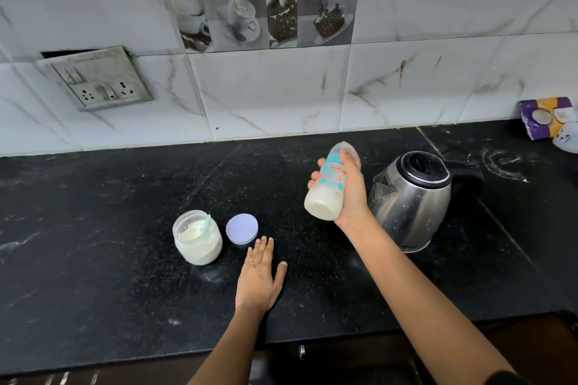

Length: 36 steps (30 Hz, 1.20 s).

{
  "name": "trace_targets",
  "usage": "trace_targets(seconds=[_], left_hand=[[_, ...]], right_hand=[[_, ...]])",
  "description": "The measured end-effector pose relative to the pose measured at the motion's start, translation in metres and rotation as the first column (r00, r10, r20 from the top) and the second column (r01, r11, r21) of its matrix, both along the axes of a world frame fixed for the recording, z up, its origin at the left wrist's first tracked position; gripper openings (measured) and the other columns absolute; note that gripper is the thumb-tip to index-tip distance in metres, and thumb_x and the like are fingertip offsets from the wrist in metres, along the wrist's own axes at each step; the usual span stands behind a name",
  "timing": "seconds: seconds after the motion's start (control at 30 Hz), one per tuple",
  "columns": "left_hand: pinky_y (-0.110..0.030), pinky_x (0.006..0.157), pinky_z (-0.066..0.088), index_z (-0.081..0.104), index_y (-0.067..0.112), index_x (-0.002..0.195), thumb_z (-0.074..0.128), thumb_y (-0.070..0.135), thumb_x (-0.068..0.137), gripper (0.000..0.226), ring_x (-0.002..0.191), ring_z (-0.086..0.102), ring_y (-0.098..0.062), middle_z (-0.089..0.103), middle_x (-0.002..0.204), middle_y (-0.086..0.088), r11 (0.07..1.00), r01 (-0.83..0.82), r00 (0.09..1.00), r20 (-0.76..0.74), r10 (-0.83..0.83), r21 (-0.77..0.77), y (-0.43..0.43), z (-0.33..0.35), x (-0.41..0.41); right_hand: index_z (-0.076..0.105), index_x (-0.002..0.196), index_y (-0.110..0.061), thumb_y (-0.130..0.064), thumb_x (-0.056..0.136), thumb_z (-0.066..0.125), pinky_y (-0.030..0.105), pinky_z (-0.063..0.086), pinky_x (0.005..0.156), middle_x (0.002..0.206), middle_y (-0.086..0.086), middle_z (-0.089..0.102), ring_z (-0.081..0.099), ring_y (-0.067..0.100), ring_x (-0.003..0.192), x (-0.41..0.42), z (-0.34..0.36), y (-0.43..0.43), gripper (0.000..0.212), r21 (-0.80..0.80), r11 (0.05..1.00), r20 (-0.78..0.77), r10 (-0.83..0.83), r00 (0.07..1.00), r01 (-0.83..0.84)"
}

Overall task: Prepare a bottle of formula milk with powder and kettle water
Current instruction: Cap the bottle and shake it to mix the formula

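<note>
My right hand [353, 187] grips a clear feeding bottle [328, 187] with blue and red print, held tilted above the black counter [109, 259], its cap end pointing away from me. White milk fills its lower part. A steel kettle [413, 197] with a black lid stands just right of that hand. My left hand [259, 278] lies flat on the counter, fingers apart, holding nothing. Just beyond its fingertips lies a lilac lid [242, 228]. To the left of the lid stands an open glass jar [197, 236] of white powder with a scoop inside.
A tiled wall with a socket plate [97, 81] rises behind the counter. A purple and yellow packet [545, 117] and a white object [566, 137] sit at the far right. Spilled powder marks the counter near them. The counter's front edge runs below my forearms.
</note>
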<state>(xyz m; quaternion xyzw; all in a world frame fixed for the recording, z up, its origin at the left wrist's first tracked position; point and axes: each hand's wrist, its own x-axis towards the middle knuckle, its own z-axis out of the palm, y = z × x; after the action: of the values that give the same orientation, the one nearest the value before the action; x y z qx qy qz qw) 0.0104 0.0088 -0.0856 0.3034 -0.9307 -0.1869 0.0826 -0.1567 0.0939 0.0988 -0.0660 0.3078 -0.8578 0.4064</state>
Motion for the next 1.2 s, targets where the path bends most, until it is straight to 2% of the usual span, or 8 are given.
trace_targets(seconds=[0.17,0.33,0.5,0.63,0.8,0.97,1.1,1.2], left_hand=[[-0.018,0.113,-0.014,0.013,0.017,0.153,0.020,0.055,0.096,0.069,0.138,-0.011,0.003,0.010,0.161,0.002,1.000,-0.008,1.000,0.009,0.008,0.000,0.000,0.000,0.001],[-0.020,0.115,-0.012,0.015,0.015,0.153,0.030,0.047,0.100,0.064,0.143,-0.005,-0.003,0.011,0.160,0.000,1.000,-0.007,1.000,-0.018,0.007,0.010,0.001,0.003,0.001],[-0.018,0.114,-0.014,0.015,0.015,0.153,0.034,0.045,0.100,0.064,0.142,-0.006,0.000,0.011,0.160,0.001,1.000,-0.004,0.999,-0.032,0.005,0.011,0.001,0.001,0.000],[-0.019,0.115,-0.012,0.016,0.014,0.152,0.030,0.047,0.099,0.065,0.143,-0.004,-0.002,0.012,0.160,0.000,1.000,0.000,0.999,-0.037,0.000,0.005,0.000,0.002,-0.001],[-0.019,0.115,-0.012,0.016,0.014,0.152,0.032,0.046,0.100,0.064,0.146,-0.003,-0.005,0.012,0.160,0.000,1.000,-0.002,0.999,-0.035,0.003,0.013,0.000,0.000,-0.001],[-0.020,0.115,-0.012,0.015,0.014,0.153,0.032,0.045,0.100,0.063,0.146,-0.002,-0.006,0.011,0.160,0.000,1.000,-0.007,0.999,-0.039,0.007,0.009,0.000,0.000,-0.001],[-0.018,0.114,-0.013,0.015,0.014,0.153,0.034,0.043,0.100,0.063,0.147,0.000,-0.008,0.012,0.160,0.000,1.000,-0.009,0.999,-0.047,0.010,0.010,0.001,0.000,-0.002],[-0.018,0.114,-0.013,0.016,0.014,0.153,0.034,0.044,0.100,0.063,0.147,0.000,-0.008,0.012,0.160,0.000,1.000,-0.008,0.999,-0.049,0.008,0.009,0.000,0.000,-0.002]], right_hand=[[0.043,0.125,-0.029,-0.028,0.086,0.057,0.032,0.050,0.049,0.083,0.011,0.058,0.056,0.025,0.052,0.015,-0.007,0.008,0.041,0.113,0.980,-0.291,0.191,0.937,-0.165],[0.036,0.137,-0.025,-0.031,0.091,0.057,0.028,0.050,0.050,0.081,0.008,0.056,0.056,0.020,0.051,0.003,-0.006,-0.001,0.051,0.043,0.997,0.080,-0.068,0.994,0.064],[0.047,0.123,-0.031,-0.030,0.081,0.064,0.031,0.050,0.050,0.082,0.010,0.060,0.055,0.023,0.052,0.022,-0.018,0.011,0.045,0.113,0.979,-0.231,0.191,0.954,-0.168],[0.046,0.117,-0.015,-0.037,0.085,0.060,0.024,0.050,0.050,0.080,0.004,0.057,0.056,0.016,0.050,0.009,-0.019,0.003,0.041,0.032,0.999,0.164,-0.036,0.986,0.031],[0.046,0.122,-0.022,-0.034,0.085,0.062,0.028,0.049,0.050,0.080,0.006,0.061,0.055,0.019,0.052,0.019,-0.026,0.008,0.043,0.159,0.983,-0.044,0.100,0.994,-0.092],[0.051,0.112,-0.013,-0.038,0.089,0.058,0.024,0.050,0.050,0.077,0.005,0.056,0.055,0.016,0.051,0.009,-0.025,0.001,0.035,0.092,0.996,0.170,-0.005,0.985,-0.011],[0.051,0.117,-0.026,-0.034,0.083,0.061,0.029,0.049,0.051,0.081,0.007,0.060,0.055,0.020,0.053,0.024,-0.030,0.006,0.037,0.195,0.973,-0.109,0.144,0.983,-0.121],[0.049,0.122,-0.016,-0.036,0.090,0.057,0.026,0.050,0.050,0.085,0.007,0.054,0.055,0.018,0.052,0.017,-0.027,-0.005,0.039,0.143,0.989,0.137,0.013,0.991,-0.033]])
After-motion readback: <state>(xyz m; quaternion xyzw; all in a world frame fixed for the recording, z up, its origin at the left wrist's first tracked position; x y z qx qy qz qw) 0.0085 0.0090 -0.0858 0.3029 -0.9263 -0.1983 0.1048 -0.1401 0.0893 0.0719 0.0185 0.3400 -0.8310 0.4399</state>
